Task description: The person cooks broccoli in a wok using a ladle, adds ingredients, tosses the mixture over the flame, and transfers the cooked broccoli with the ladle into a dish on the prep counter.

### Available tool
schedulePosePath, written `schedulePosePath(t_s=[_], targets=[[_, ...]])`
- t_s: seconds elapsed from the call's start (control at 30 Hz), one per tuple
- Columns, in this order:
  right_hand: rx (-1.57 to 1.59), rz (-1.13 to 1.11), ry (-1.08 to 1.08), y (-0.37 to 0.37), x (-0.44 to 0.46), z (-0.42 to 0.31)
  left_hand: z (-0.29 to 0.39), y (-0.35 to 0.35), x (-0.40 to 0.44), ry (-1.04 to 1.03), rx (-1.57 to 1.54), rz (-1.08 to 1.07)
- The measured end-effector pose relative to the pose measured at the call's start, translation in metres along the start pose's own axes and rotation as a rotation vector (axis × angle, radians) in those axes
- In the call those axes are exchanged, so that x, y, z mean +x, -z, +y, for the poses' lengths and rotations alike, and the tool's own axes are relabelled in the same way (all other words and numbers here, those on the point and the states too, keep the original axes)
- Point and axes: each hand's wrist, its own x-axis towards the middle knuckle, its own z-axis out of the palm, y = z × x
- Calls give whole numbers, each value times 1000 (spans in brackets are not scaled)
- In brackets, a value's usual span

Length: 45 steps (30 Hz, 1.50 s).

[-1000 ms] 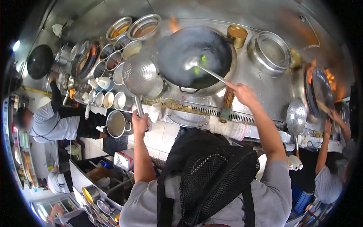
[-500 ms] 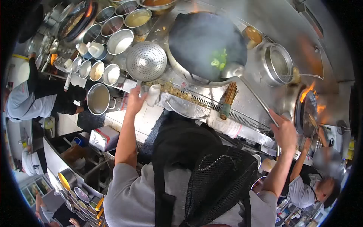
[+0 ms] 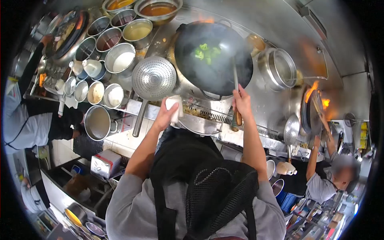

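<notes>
Steam rises from a large black wok (image 3: pixel 192 72), which holds several pieces of green vegetable (image 3: pixel 206 53). My right hand (image 3: pixel 242 103) is wrapped round the handle of a ladle (image 3: pixel 235 76), whose bowl is inside the wok, partly veiled by steam. In my left hand (image 3: pixel 165 116) is a folded white cloth (image 3: pixel 175 107), held at the stove's front edge, left of the wok's near handle. A perforated strainer (image 3: pixel 154 78) rests on the counter left of the wok, its handle pointing toward me and free of my hand.
Metal bowls of sauces and powders (image 3: pixel 121 58) stand at the left. A pot (image 3: pixel 97 122) hangs out nearer me. Nested steel pots (image 3: pixel 282 69) are right of the wok. Flames rise round another wok (image 3: pixel 313 112), where a co-worker (image 3: pixel 326 180) works. Another person (image 3: pixel 32 126) stands at far left.
My left hand has left the strainer handle and taken the white cloth. My right hand has brought the ladle back from the wok's near right rim to its inside. The view has shifted.
</notes>
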Motion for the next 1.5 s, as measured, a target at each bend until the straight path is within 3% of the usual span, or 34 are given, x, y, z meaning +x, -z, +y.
schedulePosePath(t_s=[0.07, 0.13, 0.2, 0.27, 0.33, 0.4, 0.47, 0.53, 0.6, 0.63, 0.7, 0.8, 0.83, 0.93, 1.0, 1.03, 1.1, 1.17, 1.2, 1.23, 1.37, 1.4, 1.5], targets=[[17, -45, -17, -7, 1, -2, 19, -17, 7, 224, -413, -153], [-68, -226, -19, -5, -7, 5, 24, -31, 19, 272, -433, -178], [-292, -161, 228, 18, -13, 30, 31, -41, 32, 473, -522, -188], [-697, -160, 613, 53, -35, 23, 28, -52, 43, 488, -530, -268], [-962, -144, 382, 85, -70, 1, 30, -71, 49, 505, -495, -326], [-992, -86, 322, 110, -94, 1, 44, -96, 47, 544, -539, -313], [-933, -6, 344, 137, -97, 29, 37, -129, 63, 547, -527, -285], [-858, 81, 350, 145, -105, 44, -18, -150, 105, 573, -580, -185], [-783, 76, 330, 141, -116, 25, -40, -167, 121, 440, -455, -102], [-731, 35, 312, 138, -131, 0, -14, -179, 94, 410, -423, 40], [-641, -108, 333, 166, -157, -29, 18, -169, 45, 388, -489, -61], [-630, -419, 55, 215, -189, -98, 83, -163, -29, 495, -450, -104], [-647, -476, 90, 227, -185, -99, 94, -173, -39, 471, -442, -65], [-769, -524, 13, 220, -146, -87, 70, -195, -12, 387, -548, -34], [-694, -448, 225, 196, -110, -57, 32, -204, 0, 346, -474, -5], [-677, -455, 223, 185, -98, -36, 23, -204, -16, 343, -442, -35], [-544, -285, 413, 172, -77, -4, -26, -173, -44, 319, -326, -125], [-569, -374, 374, 195, -89, -20, -22, -155, -86, 370, -259, -150], [-599, -470, 318, 210, -101, -31, 2, -156, -103, 416, -195, -200], [-627, -562, 266, 226, -110, -43, 33, -172, -111, 465, -153, -118], [-705, -700, 37, 253, -118, -110, 85, -197, -57, 473, -381, -29], [-708, -702, 45, 249, -103, -104, 98, -206, -40, 482, -414, -18], [-759, -628, 242, 221, -65, -55, 37, -204, -31, 401, -404, -35]])
